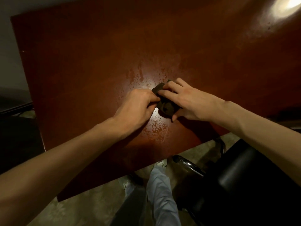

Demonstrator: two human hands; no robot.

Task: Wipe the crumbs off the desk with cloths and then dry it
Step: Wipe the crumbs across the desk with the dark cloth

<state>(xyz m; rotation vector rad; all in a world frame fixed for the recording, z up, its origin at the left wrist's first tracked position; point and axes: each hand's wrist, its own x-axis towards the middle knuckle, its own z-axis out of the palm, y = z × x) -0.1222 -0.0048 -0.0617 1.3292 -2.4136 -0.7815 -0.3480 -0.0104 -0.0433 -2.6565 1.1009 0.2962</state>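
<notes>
Both hands [162,103] — cloth [166,105] pinched between

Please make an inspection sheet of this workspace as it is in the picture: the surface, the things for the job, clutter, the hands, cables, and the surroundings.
Surface: reddish-brown desk, glossy, with patches of wet beading around the hands and toward the far right corner; a lamp glare there.
Job's things: one dark cloth, bunched, lying on the desk between both hands. No second cloth seen. Crumbs cannot be told from the droplets.
Clutter: nothing seen.
Hands: left hand pinches the cloth's left edge; right hand lies over it, fingers spread.
Cables: nothing seen.
Surroundings: black chair at the near right; pale floor below; the person's legs beside the desk edge.
</notes>
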